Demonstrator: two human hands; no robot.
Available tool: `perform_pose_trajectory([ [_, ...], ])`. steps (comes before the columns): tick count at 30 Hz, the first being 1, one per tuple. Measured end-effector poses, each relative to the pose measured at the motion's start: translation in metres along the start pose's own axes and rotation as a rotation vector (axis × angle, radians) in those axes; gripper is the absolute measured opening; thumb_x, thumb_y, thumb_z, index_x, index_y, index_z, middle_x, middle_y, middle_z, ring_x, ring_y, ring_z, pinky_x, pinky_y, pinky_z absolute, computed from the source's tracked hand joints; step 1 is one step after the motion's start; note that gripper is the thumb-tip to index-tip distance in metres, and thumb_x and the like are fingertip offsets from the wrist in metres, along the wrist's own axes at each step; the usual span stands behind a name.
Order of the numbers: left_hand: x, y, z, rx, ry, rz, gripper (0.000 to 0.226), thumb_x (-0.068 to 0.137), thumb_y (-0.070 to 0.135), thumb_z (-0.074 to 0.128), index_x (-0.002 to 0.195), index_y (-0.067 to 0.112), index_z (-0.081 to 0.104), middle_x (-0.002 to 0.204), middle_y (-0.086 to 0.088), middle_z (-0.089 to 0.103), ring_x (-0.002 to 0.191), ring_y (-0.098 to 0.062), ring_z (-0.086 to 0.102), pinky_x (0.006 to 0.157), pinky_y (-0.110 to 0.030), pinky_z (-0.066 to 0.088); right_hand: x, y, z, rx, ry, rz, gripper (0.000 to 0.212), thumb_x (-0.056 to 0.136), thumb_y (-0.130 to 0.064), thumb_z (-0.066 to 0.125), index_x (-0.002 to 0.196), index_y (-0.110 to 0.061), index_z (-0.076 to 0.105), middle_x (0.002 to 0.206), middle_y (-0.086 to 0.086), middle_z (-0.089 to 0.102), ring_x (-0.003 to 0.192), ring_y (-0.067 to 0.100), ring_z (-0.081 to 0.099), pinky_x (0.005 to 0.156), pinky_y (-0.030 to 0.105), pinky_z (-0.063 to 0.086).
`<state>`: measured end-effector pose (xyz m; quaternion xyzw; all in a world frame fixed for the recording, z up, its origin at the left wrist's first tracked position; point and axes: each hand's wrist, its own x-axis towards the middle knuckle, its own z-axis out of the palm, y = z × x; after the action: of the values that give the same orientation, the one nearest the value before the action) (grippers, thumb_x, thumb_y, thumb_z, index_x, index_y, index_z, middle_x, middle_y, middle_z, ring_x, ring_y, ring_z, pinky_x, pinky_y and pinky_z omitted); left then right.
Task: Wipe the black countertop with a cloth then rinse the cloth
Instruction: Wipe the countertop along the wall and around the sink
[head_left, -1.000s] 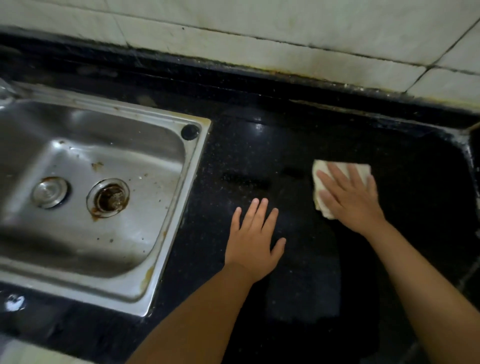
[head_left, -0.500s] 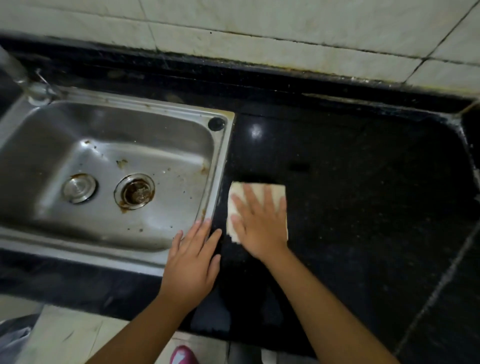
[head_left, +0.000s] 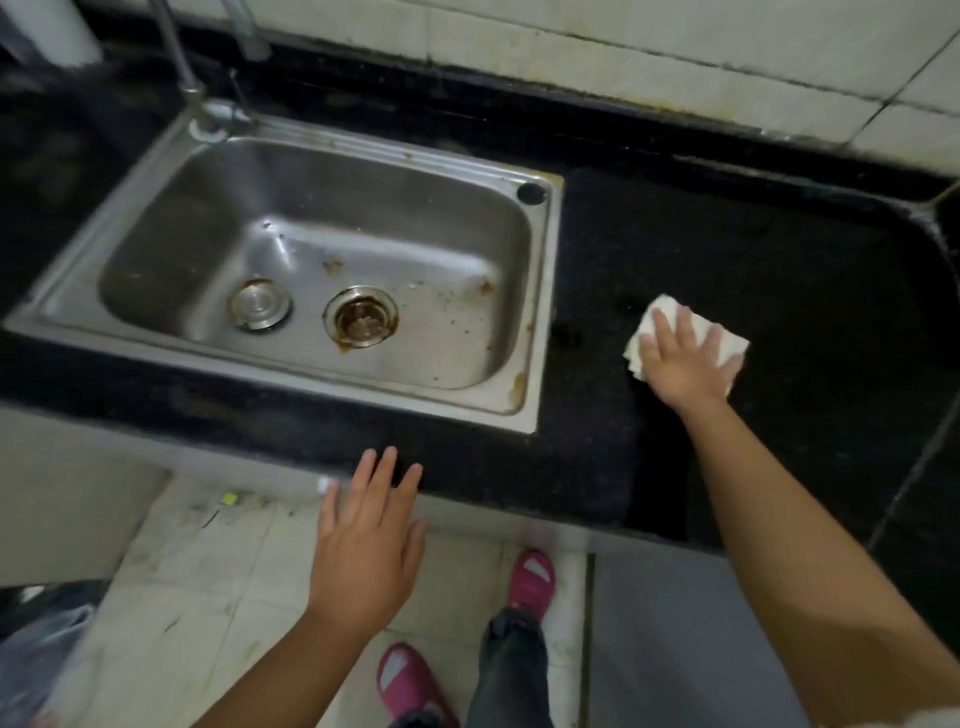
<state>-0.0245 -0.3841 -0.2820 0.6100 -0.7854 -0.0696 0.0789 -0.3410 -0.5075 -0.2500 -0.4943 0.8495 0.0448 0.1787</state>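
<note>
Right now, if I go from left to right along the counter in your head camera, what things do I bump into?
Sink plug → drain → sink's right rim → black countertop → cloth under the right hand.

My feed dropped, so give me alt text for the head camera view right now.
The right hand presses a white cloth flat on the black countertop, right of a steel sink. The left hand hovers open at the counter's front edge, holding nothing.
</note>
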Motion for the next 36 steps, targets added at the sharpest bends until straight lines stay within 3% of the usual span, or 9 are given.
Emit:
perform_pose_trajectory([
  [5,-0.023,-0.042,-0.007,0.025,-0.043,-0.093,0.044,0.092,0.033,0.021,0.123,0.009,0.042,0.125,-0.019,0.057,0.121,-0.027,0.033,0.086,-0.057,0.044,-0.101,-0.052,0.060,-0.105,0.034,-0.282,0.051,0.097,-0.049,0.008,0.147,-0.038,0.001,0.157,-0.011,-0.008,0.145,0.024,-0.010,0.114,0.051,-0.005],
  [10,-0.019,-0.070,-0.014,0.038,-0.140,-0.206,0.055,0.080,0.033,0.033,0.118,0.001,0.056,0.120,-0.023,0.059,0.115,-0.037,0.052,0.078,-0.057,0.047,-0.162,-0.020,0.083,-0.117,0.079,-0.300,0.100,0.072,-0.069,-0.029,0.145,-0.027,0.026,0.154,-0.001,0.023,0.143,0.031,0.017,0.112,0.055,0.009],
  [13,-0.020,-0.080,-0.014,0.017,-0.151,-0.239,0.053,0.084,0.031,0.030,0.117,0.002,0.059,0.119,-0.022,0.060,0.109,-0.038,0.058,0.077,-0.058,0.048,-0.169,-0.025,0.095,-0.161,0.120,-0.294,0.071,0.096,-0.051,-0.002,0.131,-0.017,0.050,0.131,0.014,0.056,0.122,0.040,0.046,0.098,0.059,0.031],
  [15,-0.018,-0.089,-0.013,-0.026,-0.087,-0.271,0.051,0.095,0.033,0.015,0.124,0.008,0.049,0.122,-0.020,0.059,0.117,-0.036,0.048,0.079,-0.058,0.046,-0.171,-0.039,0.096,-0.162,0.153,-0.330,0.058,0.099,-0.046,0.003,0.129,-0.018,0.044,0.124,0.015,0.061,0.118,0.035,0.038,0.093,0.054,0.024],
  [22,-0.012,-0.140,-0.011,-0.066,0.065,-0.431,0.049,0.085,0.033,0.031,0.125,0.008,0.044,0.125,-0.021,0.057,0.112,-0.038,0.056,0.082,-0.057,0.045,-0.166,-0.141,0.112,-0.270,0.233,-0.768,0.051,0.099,-0.042,0.004,0.132,-0.024,0.039,0.132,0.007,0.057,0.129,0.027,0.034,0.099,0.042,0.022],
  [27,-0.017,-0.163,0.000,-0.035,-0.069,-0.443,0.058,0.095,0.036,0.017,0.110,0.009,0.065,0.117,-0.013,0.064,0.107,-0.032,0.061,0.080,-0.052,0.048,-0.155,-0.203,0.116,-0.320,0.181,-0.951,0.051,0.100,-0.041,0.005,0.135,-0.022,0.037,0.137,0.001,0.050,0.126,0.023,0.038,0.106,0.040,0.021],
  [31,-0.032,-0.170,0.002,-0.026,-0.019,-0.464,0.052,0.096,0.036,0.016,0.118,0.012,0.057,0.122,-0.016,0.060,0.121,-0.032,0.044,0.082,-0.056,0.046,-0.158,-0.246,0.104,-0.434,0.081,-1.058,0.063,0.094,-0.049,-0.009,0.139,-0.021,0.025,0.147,0.003,0.037,0.136,0.024,0.028,0.106,0.043,0.018],
  [33,-0.036,-0.168,-0.006,-0.023,0.072,-0.469,0.054,0.098,0.037,0.005,0.123,0.012,0.046,0.124,-0.018,0.058,0.122,-0.029,0.033,0.085,-0.058,0.042,-0.155,-0.241,0.097,-0.264,-0.048,-1.147,0.076,0.079,-0.064,-0.011,0.146,-0.028,-0.001,0.152,-0.009,-0.004,0.138,0.013,-0.011,0.111,0.034,-0.007],
  [36,-0.030,-0.151,-0.024,-0.066,0.180,-0.373,0.044,0.096,0.033,0.017,0.125,0.012,0.041,0.127,-0.019,0.055,0.123,-0.030,0.031,0.092,-0.054,0.041,-0.158,-0.200,0.080,0.047,0.070,-1.000,0.073,0.087,-0.062,0.012,0.143,-0.016,0.027,0.146,-0.004,0.010,0.138,0.021,0.003,0.113,0.043,0.006],
])
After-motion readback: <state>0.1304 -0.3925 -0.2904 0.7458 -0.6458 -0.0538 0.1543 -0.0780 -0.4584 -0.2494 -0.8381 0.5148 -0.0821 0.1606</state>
